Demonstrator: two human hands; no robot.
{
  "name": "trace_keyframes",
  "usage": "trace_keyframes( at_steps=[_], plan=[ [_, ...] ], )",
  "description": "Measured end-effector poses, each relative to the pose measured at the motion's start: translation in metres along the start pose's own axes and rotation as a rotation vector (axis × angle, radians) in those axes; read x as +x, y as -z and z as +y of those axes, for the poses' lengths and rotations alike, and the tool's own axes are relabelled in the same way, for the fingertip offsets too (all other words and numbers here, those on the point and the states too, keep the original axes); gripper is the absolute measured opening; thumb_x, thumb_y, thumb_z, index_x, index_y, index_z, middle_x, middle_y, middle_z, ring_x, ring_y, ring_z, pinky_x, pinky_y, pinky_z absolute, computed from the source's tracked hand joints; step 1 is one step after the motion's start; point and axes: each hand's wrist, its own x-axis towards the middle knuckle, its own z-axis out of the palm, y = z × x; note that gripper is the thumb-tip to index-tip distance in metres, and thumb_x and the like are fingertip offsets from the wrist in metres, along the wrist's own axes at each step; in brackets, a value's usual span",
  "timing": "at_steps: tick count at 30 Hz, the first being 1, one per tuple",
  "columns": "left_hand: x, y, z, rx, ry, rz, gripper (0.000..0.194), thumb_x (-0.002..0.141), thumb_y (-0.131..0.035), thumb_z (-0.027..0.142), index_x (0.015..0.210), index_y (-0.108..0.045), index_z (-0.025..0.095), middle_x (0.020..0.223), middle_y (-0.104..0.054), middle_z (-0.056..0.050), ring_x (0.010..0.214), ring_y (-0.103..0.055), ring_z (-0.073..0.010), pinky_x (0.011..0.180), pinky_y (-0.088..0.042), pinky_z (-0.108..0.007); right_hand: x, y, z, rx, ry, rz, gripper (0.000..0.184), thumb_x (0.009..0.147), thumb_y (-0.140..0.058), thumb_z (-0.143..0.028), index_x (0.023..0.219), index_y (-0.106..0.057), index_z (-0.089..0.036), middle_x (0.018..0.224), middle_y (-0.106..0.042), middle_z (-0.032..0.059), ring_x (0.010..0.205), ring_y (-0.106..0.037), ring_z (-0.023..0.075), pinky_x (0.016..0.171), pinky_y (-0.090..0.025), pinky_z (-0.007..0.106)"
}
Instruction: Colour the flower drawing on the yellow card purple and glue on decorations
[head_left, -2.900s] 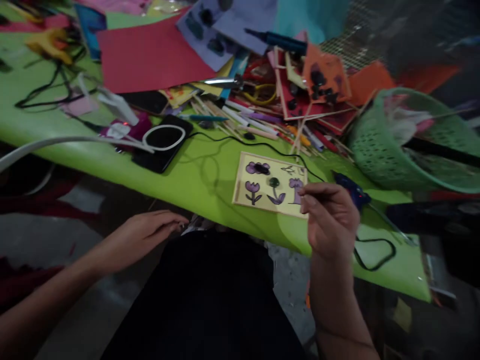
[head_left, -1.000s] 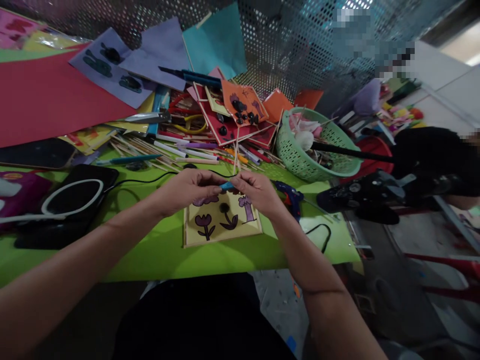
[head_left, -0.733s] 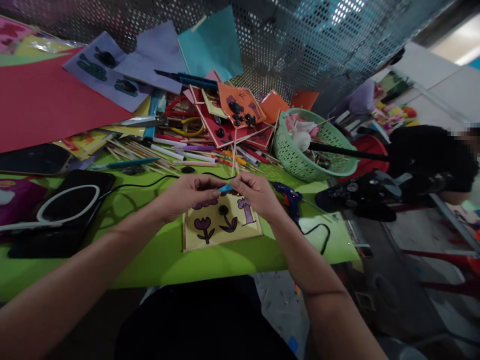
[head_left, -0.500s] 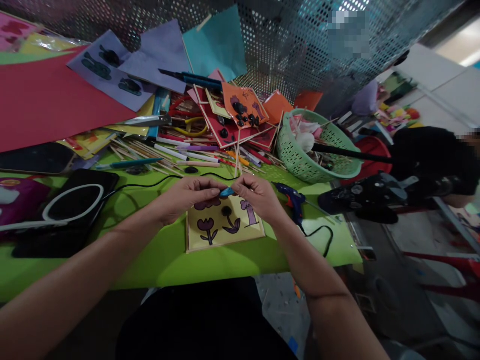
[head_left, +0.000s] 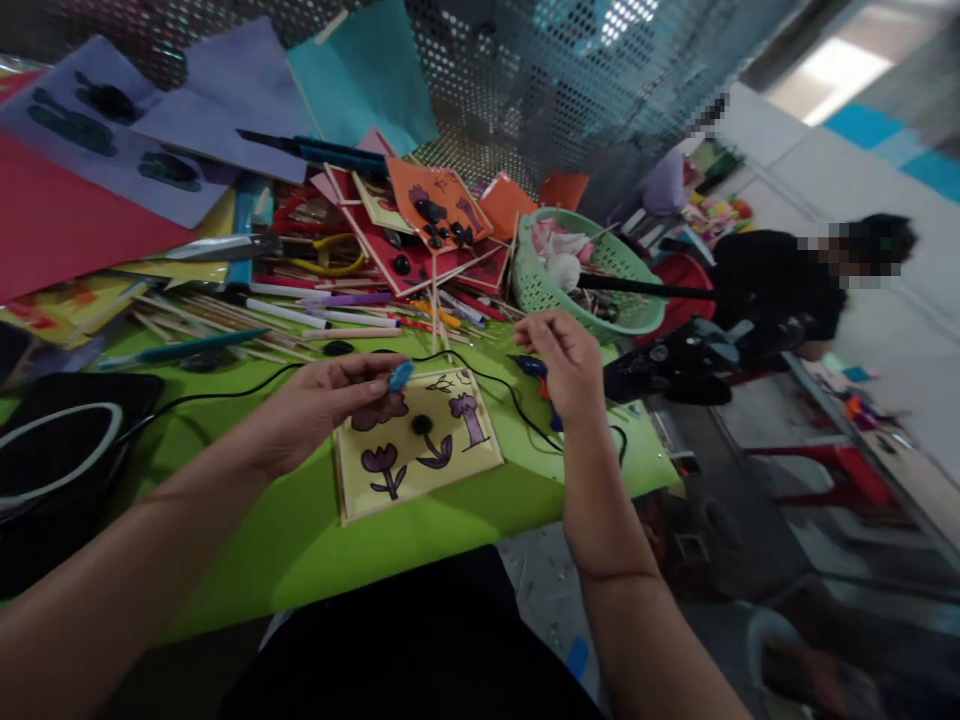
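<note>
My left hand [head_left: 322, 405] pinches a small, flat, blue oval piece [head_left: 401, 376] between thumb and fingertips, above the upper left of a yellow picture card [head_left: 409, 495]. The card lies on the green tabletop and bears purple flower, cloud and tree drawings, a dark round spot on one flower and a thin wooden-looking edge. Over to the right, my right hand [head_left: 566, 365] is at a dark blue glue gun [head_left: 534, 368], partly covering it. Its fingers are bent and loosely apart, with nothing visible in them.
A green basket [head_left: 525, 275] stands beyond my right hand. Markers, sticks, scissors [head_left: 225, 246] and decorated cards [head_left: 442, 200] pile up behind the yellow card. A black cable [head_left: 217, 398] crosses the table. Beyond the right end are a black stand-like device [head_left: 675, 360] and another person [head_left: 780, 280].
My right hand has let go of the blue piece and moved right to the glue gun. The blue piece stays in my left hand. The view has swung to the right.
</note>
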Motion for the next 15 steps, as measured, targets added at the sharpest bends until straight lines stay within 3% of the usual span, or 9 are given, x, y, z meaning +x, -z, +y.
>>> trace_keyframes(
  at_steps=[3, 6, 9, 15],
  plan=[
    [0.002, 0.002, 0.002, -0.063, -0.04, 0.096, 0.032, 0.073, -0.091, 0.015, 0.104, -0.084, 0.02, 0.097, -0.084, -0.001, 0.078, -0.074, -0.0131, 0.075, -0.06, -0.022, -0.014, 0.044, 0.022, -0.254, -0.111, 0.16, 0.029, 0.097, -0.065, -0.051, 0.091, -0.07, -0.022, 0.083, -0.07, 0.0015, 0.075, -0.062, 0.0186, 0.075, -0.047, 0.032],
    [0.005, 0.002, 0.002, -0.094, -0.071, 0.126, 0.027, 0.071, -0.09, 0.012, 0.096, -0.085, 0.02, 0.093, -0.084, 0.001, 0.076, -0.074, -0.011, 0.076, -0.062, -0.019, -0.036, 0.069, 0.037, -0.536, -0.327, 0.137, 0.031, 0.092, -0.066, -0.052, 0.086, -0.069, -0.022, 0.084, -0.073, 0.0041, 0.077, -0.063, 0.0214, 0.075, -0.044, 0.033],
    [0.006, 0.002, 0.002, -0.094, -0.088, 0.125, 0.027, 0.068, -0.09, 0.012, 0.093, -0.086, 0.02, 0.088, -0.082, 0.001, 0.076, -0.074, -0.0116, 0.074, -0.063, -0.017, -0.052, 0.074, 0.046, -0.647, -0.537, 0.04, 0.033, 0.087, -0.069, -0.055, 0.078, -0.067, -0.024, 0.079, -0.072, 0.0041, 0.074, -0.061, 0.0224, 0.07, -0.039, 0.033],
    [0.008, 0.003, 0.002, -0.086, -0.136, 0.13, 0.025, 0.066, -0.088, 0.011, 0.09, -0.086, 0.021, 0.086, -0.081, 0.002, 0.075, -0.073, -0.0113, 0.074, -0.062, -0.016, -0.057, 0.068, 0.068, -0.523, -0.638, 0.035, 0.033, 0.065, -0.087, -0.047, 0.071, -0.063, -0.025, 0.067, -0.063, -0.0035, 0.065, -0.055, 0.0188, 0.064, -0.033, 0.031]
  ],
)
